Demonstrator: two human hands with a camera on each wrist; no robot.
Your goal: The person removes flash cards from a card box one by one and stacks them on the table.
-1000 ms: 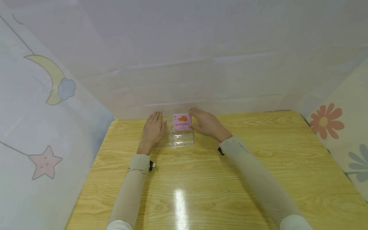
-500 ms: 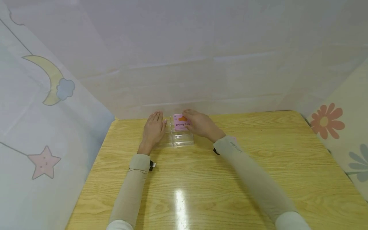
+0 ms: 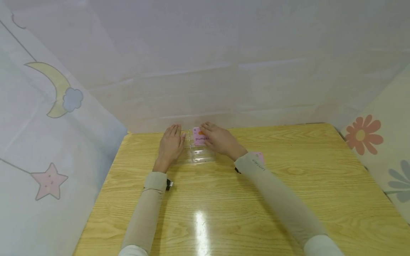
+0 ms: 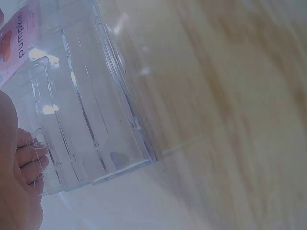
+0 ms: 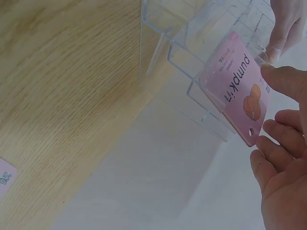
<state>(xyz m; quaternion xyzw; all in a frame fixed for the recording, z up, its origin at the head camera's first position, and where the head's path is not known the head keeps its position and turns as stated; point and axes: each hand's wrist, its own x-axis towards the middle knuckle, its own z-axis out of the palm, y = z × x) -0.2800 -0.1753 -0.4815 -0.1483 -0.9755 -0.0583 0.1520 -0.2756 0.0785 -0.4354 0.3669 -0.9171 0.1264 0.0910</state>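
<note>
While my left hand (image 3: 171, 144) grips the clear rack (image 3: 203, 155), my right hand (image 3: 221, 140) — fingers loose — is at the pumpkin card (image 5: 240, 88).

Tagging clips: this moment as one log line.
left hand: at clear rack; right hand: at pumpkin card; pumpkin card: in rack; second card: on table

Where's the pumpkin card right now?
In the head view, the pumpkin card is at the right rear of the clear holder, between the left hand and the right hand.

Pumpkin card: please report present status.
Left hand holds clear rack. Right hand at pumpkin card, contact unclear. Card sits in rack; in head view, right hand partly covers it.
</note>
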